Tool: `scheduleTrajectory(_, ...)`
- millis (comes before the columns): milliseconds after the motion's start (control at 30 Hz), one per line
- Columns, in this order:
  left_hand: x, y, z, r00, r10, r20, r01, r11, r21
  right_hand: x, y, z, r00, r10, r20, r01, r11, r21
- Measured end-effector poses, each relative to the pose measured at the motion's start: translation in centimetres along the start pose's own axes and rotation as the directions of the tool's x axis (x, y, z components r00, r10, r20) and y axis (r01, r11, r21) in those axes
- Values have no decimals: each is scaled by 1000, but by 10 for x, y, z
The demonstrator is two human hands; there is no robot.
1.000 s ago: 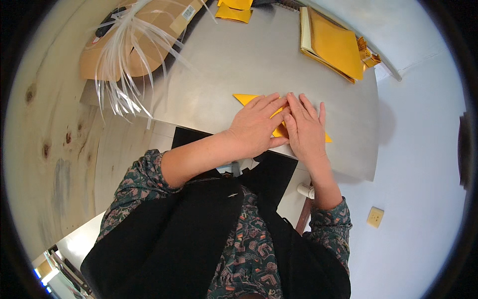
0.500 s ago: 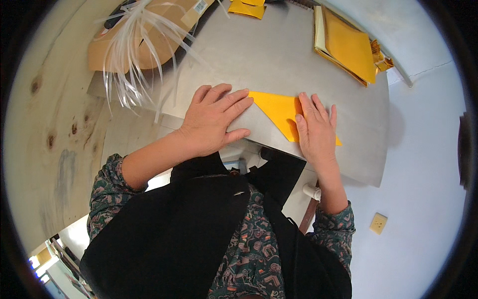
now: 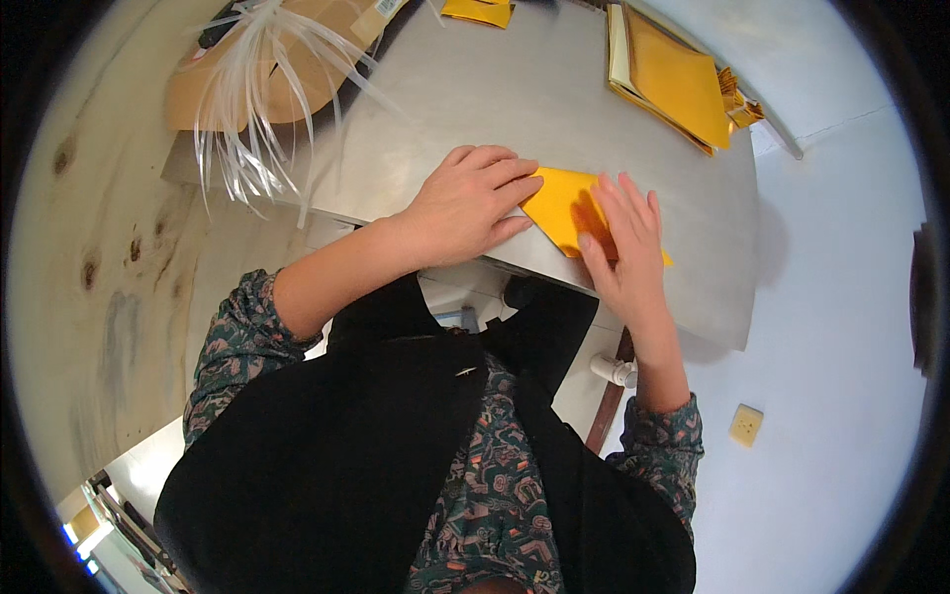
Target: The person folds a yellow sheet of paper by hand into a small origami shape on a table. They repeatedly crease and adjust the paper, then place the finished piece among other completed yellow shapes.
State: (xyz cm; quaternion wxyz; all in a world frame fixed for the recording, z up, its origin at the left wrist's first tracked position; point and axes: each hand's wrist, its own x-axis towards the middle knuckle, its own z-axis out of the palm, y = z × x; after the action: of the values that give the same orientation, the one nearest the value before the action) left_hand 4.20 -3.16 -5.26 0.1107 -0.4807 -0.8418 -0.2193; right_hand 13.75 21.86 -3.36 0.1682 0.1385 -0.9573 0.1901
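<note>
Folded yellow paper lies on the metal surface, left hand at its edge, right hand over it, each grip spread apart (creasing, I'd guess; next calls for flat pressure).

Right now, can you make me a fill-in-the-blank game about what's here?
The left hand touches the ____ end of the yellow folded paper.
The paper under the right hand lies on a metal ____.
The power outlet is toward the picture's ____ side.
Missing: left; table; right.
</note>
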Motion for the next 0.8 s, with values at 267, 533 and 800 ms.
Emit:
scheduleTrajectory(267, -8, 4, 0, 1000, 18, -15, -18, 1000, -1, -27, -1, -18, 996, -39, 86, 28, 992, 125)
scheduleTrajectory(533, -16, 8, -2, 999, 30, -24, -31, 999, -36, -9, 10, -23, 979, -200, 43, 199, 980, 27)
scheduleTrajectory(800, -20, 22, -4, 1000, -16, 7, 17, 998, -57, 36, 16, -11, 986, -163, -28, 160, 983, -86)
